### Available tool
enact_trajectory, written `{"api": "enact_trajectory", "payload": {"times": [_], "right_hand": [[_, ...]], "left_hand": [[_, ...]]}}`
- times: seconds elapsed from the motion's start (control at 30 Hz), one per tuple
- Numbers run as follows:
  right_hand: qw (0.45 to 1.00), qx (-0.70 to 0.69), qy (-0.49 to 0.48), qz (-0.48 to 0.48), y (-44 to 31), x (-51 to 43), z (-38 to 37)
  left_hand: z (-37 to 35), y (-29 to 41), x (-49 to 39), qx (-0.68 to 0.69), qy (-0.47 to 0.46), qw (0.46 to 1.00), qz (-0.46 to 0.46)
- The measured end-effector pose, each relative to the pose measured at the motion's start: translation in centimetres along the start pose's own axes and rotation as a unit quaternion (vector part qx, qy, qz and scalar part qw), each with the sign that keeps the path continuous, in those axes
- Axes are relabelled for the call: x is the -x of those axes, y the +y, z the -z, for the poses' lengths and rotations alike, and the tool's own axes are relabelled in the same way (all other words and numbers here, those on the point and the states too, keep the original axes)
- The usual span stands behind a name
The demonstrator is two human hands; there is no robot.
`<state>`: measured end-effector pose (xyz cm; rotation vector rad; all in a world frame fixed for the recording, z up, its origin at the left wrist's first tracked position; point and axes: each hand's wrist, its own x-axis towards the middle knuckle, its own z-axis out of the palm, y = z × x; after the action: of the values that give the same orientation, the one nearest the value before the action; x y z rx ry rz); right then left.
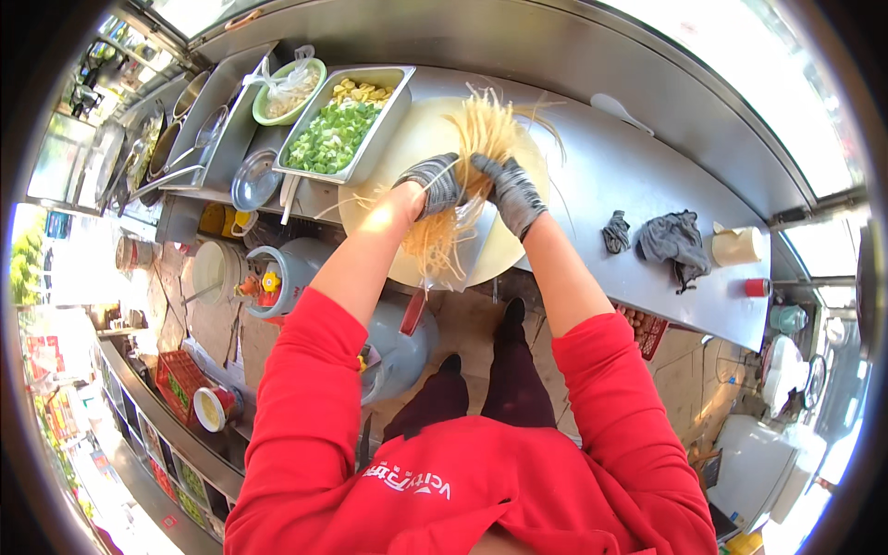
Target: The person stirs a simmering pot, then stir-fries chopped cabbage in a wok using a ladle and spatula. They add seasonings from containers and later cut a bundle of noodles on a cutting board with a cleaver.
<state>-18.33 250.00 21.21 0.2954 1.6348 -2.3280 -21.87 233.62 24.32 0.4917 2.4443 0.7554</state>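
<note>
A bundle of pale yellow strips, like noodles or shredded tofu skin (485,125), is held over a round cutting board (374,149). My left hand (436,184), in a grey knit glove, grips the bundle from the left. From the right, my right hand (512,191), gloved alike, closes on its middle. Loose strands hang below my hands. Under them on the board lies a broad cleaver blade (477,243), partly covered by strands; its red handle (413,312) sticks out past the near edge.
At the left, a steel tray (409,104) holds chopped greens and yellow slices, beside a green bowl (321,73) with a plastic bag. On the steel counter at the right lie a white spoon (617,111), dark cloths (673,243) and a red can (757,287). Gas cylinders (402,340) stand below.
</note>
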Motion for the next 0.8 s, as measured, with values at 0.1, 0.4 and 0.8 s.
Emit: {"api": "enact_trajectory", "payload": {"times": [0.1, 0.4, 0.8], "right_hand": [[0.952, 0.281, -0.031, -0.114, 3.5, -2.4, 3.7], [0.91, 0.38, 0.12, -0.116, 7.3, 0.5, 15.9], [0.878, 0.44, 0.186, 0.029, 2.1, -13.4, 16.2]], "left_hand": [[-3.6, -3.9, -3.9, -0.115, 0.015, 0.964, 0.24], [-5.9, -6.8, -3.3, -0.22, 0.168, 0.938, 0.208], [-6.2, -9.3, 3.1, -0.078, 0.401, 0.872, 0.27]]}}
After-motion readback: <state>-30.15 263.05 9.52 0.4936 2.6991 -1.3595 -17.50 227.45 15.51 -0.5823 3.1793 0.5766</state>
